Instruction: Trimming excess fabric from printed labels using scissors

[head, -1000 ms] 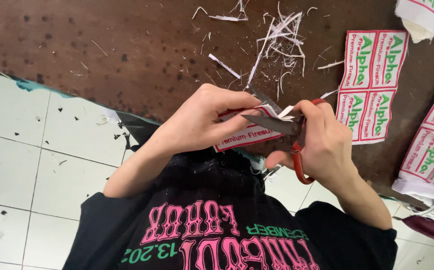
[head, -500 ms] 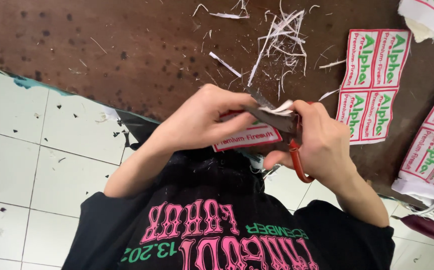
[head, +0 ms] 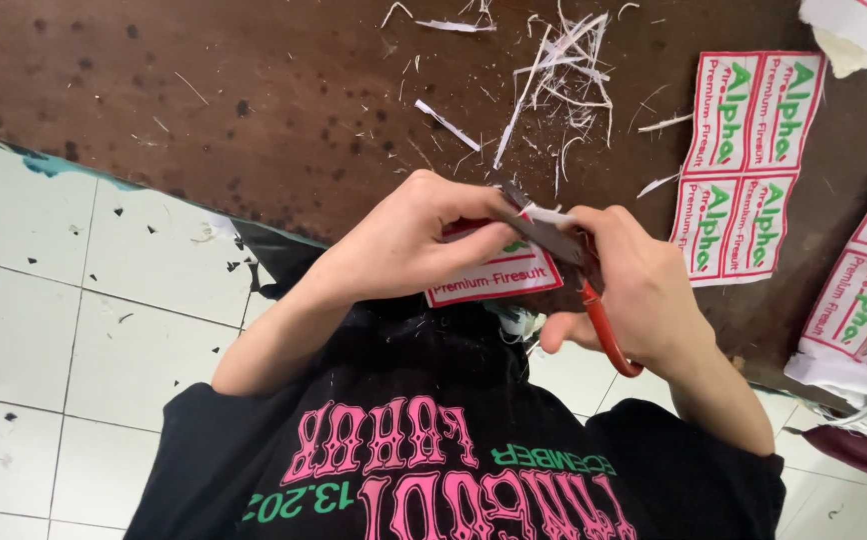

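My left hand pinches a white label with a red border, held over the near edge of the brown surface, above my black shirt. My right hand is closed around red-handled scissors, blades at the label's top edge. White paper trimmings lie toward the far edge. A sheet of four labels lies flat near the right edge.
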